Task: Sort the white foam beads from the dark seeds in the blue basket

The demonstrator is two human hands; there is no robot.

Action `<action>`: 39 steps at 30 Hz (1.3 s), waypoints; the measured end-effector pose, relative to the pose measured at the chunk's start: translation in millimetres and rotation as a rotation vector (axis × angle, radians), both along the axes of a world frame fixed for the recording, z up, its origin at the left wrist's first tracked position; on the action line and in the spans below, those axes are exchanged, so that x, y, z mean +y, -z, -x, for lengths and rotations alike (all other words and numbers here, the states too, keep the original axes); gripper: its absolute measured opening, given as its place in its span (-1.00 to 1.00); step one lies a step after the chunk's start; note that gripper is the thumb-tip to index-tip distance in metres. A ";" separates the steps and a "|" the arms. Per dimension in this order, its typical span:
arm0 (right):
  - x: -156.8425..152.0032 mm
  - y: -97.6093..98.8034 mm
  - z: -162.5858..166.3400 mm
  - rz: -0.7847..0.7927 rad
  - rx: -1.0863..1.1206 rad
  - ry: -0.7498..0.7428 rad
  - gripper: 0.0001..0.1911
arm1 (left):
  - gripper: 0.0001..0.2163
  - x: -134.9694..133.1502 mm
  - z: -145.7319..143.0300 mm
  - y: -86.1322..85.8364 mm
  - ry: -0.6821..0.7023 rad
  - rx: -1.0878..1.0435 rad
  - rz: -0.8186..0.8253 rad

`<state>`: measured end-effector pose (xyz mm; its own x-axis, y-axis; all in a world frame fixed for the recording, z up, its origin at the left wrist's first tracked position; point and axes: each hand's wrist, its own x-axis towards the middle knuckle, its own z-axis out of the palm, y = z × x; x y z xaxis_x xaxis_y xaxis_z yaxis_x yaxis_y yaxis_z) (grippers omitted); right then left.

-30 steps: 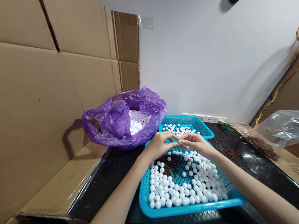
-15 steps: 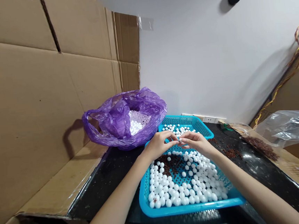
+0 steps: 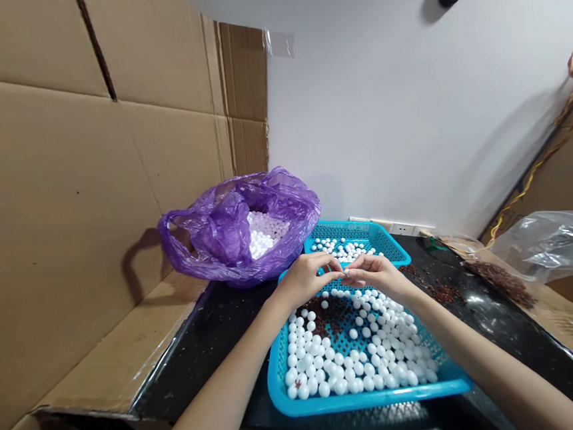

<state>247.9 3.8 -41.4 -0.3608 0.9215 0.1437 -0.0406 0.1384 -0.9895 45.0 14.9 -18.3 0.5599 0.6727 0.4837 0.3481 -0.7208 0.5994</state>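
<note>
My left hand (image 3: 311,280) and my right hand (image 3: 379,276) meet fingertip to fingertip over the back edge of the front blue basket (image 3: 368,403). A small white ball (image 3: 346,272) shows between the pinched fingertips of both hands, mostly covered by them. Many loose white balls (image 3: 340,373) lie in the front basket around a heap of small dark brown pieces (image 3: 331,317). One ball at the front left bears a reddish-brown star-shaped piece (image 3: 298,384). Just beyond my hands, a second blue basket (image 3: 392,249) holds more white balls.
A purple plastic bag (image 3: 218,241) with white balls in it stands at the back left, against cardboard (image 3: 171,158). Brown bits (image 3: 444,293) are scattered on the black tabletop (image 3: 502,330). A clear plastic bag (image 3: 555,245) and a power strip (image 3: 402,229) are on the right and back.
Very little differs. The fingertips have shifted slightly around the white ball, and the whole view has moved a touch.
</note>
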 end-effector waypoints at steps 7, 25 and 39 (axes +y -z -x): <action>3.1 -1.4 -6.2 -0.053 -0.077 0.009 -0.76 | -0.95 1.5 0.0 1.1 -0.034 0.019 0.014; 7.8 -1.6 -16.1 -0.283 -0.175 0.254 -0.56 | -0.94 4.2 1.6 5.1 -0.136 0.092 0.003; -1.7 5.5 -10.2 -0.099 -0.531 -0.262 -0.89 | -0.90 7.7 8.7 17.8 0.097 0.431 0.180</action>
